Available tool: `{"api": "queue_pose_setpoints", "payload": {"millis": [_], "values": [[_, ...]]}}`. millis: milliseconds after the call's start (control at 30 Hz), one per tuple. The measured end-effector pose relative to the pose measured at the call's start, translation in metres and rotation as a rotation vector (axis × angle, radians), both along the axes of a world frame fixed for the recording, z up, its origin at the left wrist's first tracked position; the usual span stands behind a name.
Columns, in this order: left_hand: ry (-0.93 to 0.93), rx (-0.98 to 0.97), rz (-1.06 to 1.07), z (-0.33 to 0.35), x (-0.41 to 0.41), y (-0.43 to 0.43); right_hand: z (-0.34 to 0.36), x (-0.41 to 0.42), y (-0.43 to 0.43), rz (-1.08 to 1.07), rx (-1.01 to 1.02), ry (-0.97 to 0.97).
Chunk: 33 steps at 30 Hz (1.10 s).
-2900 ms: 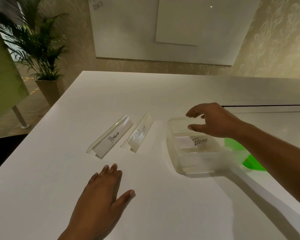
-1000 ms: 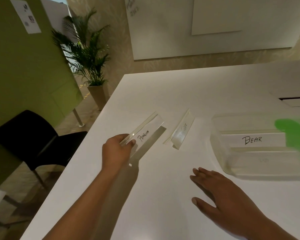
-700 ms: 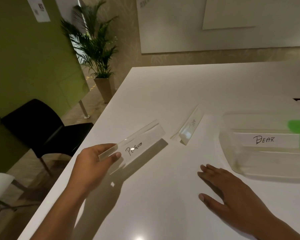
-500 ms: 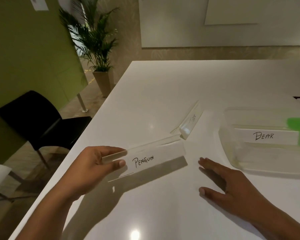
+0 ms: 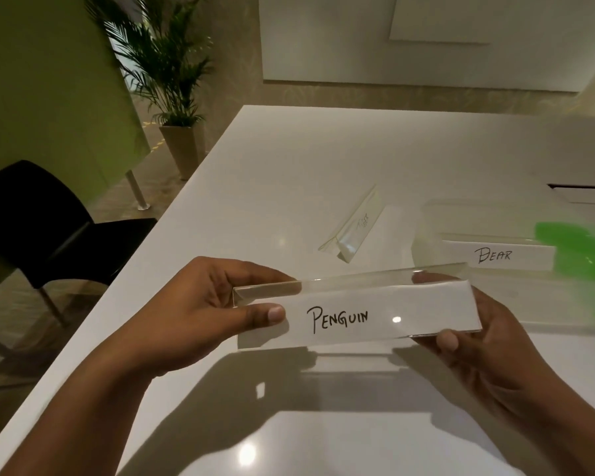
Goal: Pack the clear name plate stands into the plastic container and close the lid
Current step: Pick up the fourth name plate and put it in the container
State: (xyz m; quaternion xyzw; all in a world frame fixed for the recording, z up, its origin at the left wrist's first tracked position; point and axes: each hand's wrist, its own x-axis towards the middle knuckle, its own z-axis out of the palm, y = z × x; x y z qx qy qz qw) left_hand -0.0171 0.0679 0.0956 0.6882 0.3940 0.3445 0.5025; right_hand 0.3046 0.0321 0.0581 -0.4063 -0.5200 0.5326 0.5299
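A person's two bare hands hold a clear name plate stand [image 5: 356,312] lettered "PENGUIN" level above a white table [image 5: 289,159], at the centre of the frame. The left hand [image 5: 200,310] pinches the stand's left end, thumb on the front face and fingers curled behind; the right hand [image 5: 488,338] cups the right end from below, thumb tip under the lower edge and a fingertip showing through the clear top. The stand's shadow lies on the table beneath it

To the right of centre, a clear plastic container [image 5: 437,231] sits open on the table with a stand marked "BEAR" [image 5: 495,255] inside it. A translucent green lid [image 5: 577,249], blurred, shows at the right edge of the frame by the container; whether it touches the container cannot be told. Between the held stand and the container's far-left corner, a third stand [image 5: 354,228] lies on the table at an angle, its lettering too faint to read

In the upper left of the frame stand a potted palm [image 5: 165,63], a green partition [image 5: 49,80] and a black chair [image 5: 31,221]
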Motion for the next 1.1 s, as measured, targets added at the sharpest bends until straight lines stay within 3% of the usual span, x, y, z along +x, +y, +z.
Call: {"api": "queue_pose_setpoints", "payload": {"millis": [133, 233, 300, 367, 433, 600, 1100], "values": [[-0.043, 0.073, 0.050, 0.002, 0.014, 0.002, 0.008, 0.000, -0.003, 0.009, 0.030, 0.169], [-0.421, 0.148, 0.273, -0.008, 0.039, 0.001, 0.016, 0.000, -0.005, 0.035, 0.072, 0.281], [-0.721, -0.039, 0.334, -0.020, 0.060, -0.007, 0.019, -0.001, -0.005, 0.039, 0.071, 0.350], [-0.856, -0.290, 0.228, -0.030, 0.081, -0.020, 0.020, -0.001, -0.005, 0.027, 0.054, 0.388], [-0.895, -0.397, 0.172, -0.035, 0.097, -0.029, 0.019, -0.001, -0.005, 0.010, 0.040, 0.391], [-1.060, -0.262, 0.181, -0.025, 0.108, -0.028, 0.018, -0.001, -0.006, 0.011, 0.034, 0.376], [-1.097, -0.245, 0.190, -0.025, 0.109, -0.028, 0.011, 0.002, -0.007, -0.070, -0.010, 0.314]]}}
